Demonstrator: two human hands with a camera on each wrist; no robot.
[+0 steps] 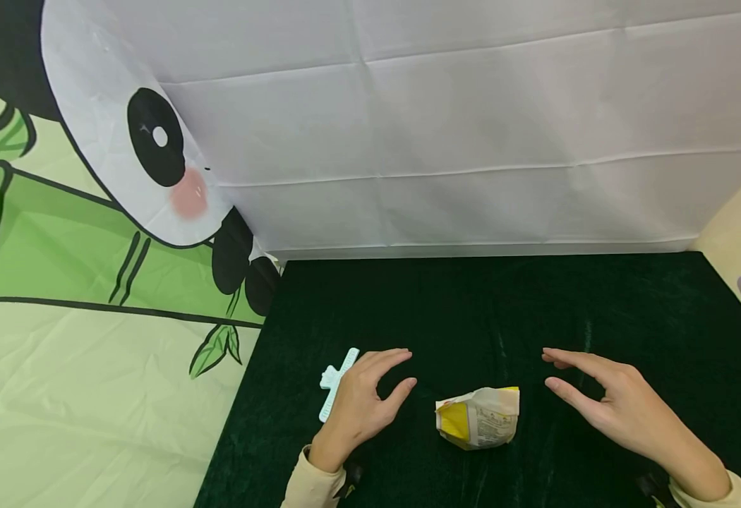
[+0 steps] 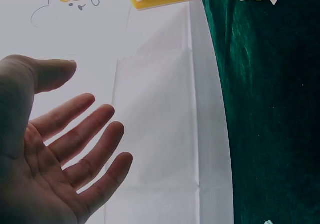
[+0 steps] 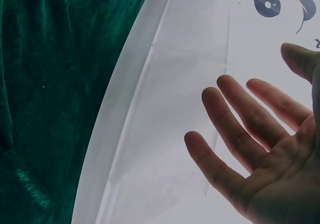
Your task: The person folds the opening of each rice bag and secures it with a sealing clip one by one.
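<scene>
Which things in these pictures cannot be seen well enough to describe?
- White clip, head view: the left hand covers its right side.
- Packet, head view: its print is too small to read; left wrist view cuts it at the top edge.
- Right hand: right wrist view cuts off the thumb.

the right hand (image 3: 260, 154) spreads relaxed fingers before a white backdrop (image 3: 165, 134), beside dark green velvet (image 3: 55, 84).
</scene>
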